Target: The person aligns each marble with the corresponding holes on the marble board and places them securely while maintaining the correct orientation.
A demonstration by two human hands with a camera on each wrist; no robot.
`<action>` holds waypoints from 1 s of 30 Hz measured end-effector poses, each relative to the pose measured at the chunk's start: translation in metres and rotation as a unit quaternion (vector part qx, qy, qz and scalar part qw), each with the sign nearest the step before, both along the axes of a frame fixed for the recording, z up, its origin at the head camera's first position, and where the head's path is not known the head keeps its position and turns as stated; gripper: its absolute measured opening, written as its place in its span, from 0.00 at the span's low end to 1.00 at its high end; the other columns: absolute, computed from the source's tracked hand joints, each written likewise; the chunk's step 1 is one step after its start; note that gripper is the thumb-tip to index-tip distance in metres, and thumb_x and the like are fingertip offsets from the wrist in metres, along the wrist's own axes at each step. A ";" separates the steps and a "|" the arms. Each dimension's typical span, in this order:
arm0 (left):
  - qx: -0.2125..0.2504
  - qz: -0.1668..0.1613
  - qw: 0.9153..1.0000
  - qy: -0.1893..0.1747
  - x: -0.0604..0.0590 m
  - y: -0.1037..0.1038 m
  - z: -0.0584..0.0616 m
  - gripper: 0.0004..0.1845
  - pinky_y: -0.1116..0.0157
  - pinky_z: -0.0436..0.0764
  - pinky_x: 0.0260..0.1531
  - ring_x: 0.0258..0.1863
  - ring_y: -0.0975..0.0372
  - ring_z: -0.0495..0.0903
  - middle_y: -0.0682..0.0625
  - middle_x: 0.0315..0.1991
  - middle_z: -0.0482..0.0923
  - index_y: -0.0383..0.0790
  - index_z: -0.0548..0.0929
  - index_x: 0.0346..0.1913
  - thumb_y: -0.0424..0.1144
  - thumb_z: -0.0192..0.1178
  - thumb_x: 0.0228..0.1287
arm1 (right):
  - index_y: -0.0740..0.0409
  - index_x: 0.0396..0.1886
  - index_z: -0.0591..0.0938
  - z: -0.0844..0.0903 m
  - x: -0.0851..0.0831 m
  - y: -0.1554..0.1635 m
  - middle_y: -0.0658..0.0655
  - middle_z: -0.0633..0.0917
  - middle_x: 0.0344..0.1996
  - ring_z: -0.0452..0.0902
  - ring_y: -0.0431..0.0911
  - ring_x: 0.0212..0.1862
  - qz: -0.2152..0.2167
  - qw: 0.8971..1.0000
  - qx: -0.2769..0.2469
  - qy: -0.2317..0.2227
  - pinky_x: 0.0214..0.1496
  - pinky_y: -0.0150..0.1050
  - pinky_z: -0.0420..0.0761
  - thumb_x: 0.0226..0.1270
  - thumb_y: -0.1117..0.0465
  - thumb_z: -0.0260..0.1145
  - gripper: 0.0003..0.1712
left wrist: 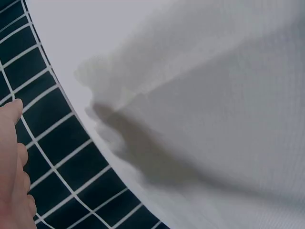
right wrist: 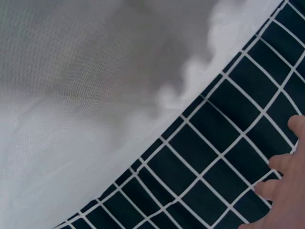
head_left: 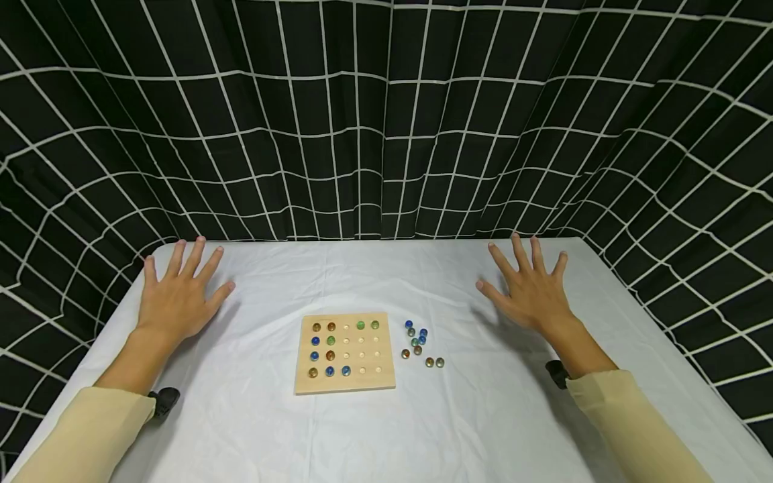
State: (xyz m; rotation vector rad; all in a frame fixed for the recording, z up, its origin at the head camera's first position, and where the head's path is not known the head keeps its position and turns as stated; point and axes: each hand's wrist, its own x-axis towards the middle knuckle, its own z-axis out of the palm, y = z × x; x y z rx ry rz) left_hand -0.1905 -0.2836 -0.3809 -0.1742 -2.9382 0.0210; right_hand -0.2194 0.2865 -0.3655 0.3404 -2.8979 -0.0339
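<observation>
Head view shows both hands flat with fingers spread wide, holding nothing. The loose marbles (head_left: pixel 421 341) lie at about eight o'clock from the right hand (head_left: pixel 531 293), just beside the wooden board (head_left: pixel 345 353); the left hand (head_left: pixel 178 295) sits farther off.

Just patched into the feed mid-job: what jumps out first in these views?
The wooden board at the table's centre, its holes partly filled with coloured marbles. Just right of it lies a loose cluster of marbles on the white cloth. The left hand and right hand are spread open, far out to either side.
</observation>
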 end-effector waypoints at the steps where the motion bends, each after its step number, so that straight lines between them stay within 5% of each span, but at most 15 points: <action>1: 0.001 -0.004 1.000 0.001 0.001 0.002 0.000 0.39 0.35 0.24 0.67 0.78 0.45 0.29 0.41 0.80 0.33 0.44 0.51 0.80 0.62 0.42 0.76 | 0.44 0.81 0.53 0.001 0.001 0.000 0.63 0.44 0.80 0.31 0.66 0.78 0.003 1.000 -0.001 -0.002 0.65 0.78 0.27 0.70 0.26 0.44 0.47; 17: -0.025 -0.090 0.995 0.042 0.024 0.030 0.003 0.38 0.31 0.38 0.67 0.78 0.44 0.43 0.43 0.80 0.44 0.47 0.57 0.79 0.62 0.47 0.73 | 0.41 0.81 0.53 0.010 0.030 -0.019 0.59 0.52 0.79 0.45 0.63 0.78 0.109 0.989 -0.079 -0.065 0.68 0.75 0.45 0.73 0.34 0.52 0.43; 25: 0.001 -0.134 0.991 0.017 0.041 0.048 -0.001 0.38 0.32 0.44 0.67 0.78 0.45 0.47 0.43 0.79 0.50 0.48 0.61 0.78 0.64 0.47 0.73 | 0.43 0.81 0.53 0.010 0.038 -0.024 0.55 0.58 0.77 0.52 0.57 0.77 0.187 0.956 -0.192 -0.122 0.70 0.65 0.58 0.73 0.44 0.62 0.44; 30: 0.014 -0.164 0.986 -0.025 0.050 0.059 -0.004 0.37 0.33 0.44 0.68 0.78 0.46 0.47 0.45 0.79 0.51 0.50 0.60 0.78 0.65 0.45 0.74 | 0.41 0.81 0.53 0.008 0.041 -0.029 0.52 0.64 0.75 0.56 0.53 0.76 0.196 0.931 -0.258 -0.168 0.71 0.61 0.61 0.69 0.44 0.66 0.47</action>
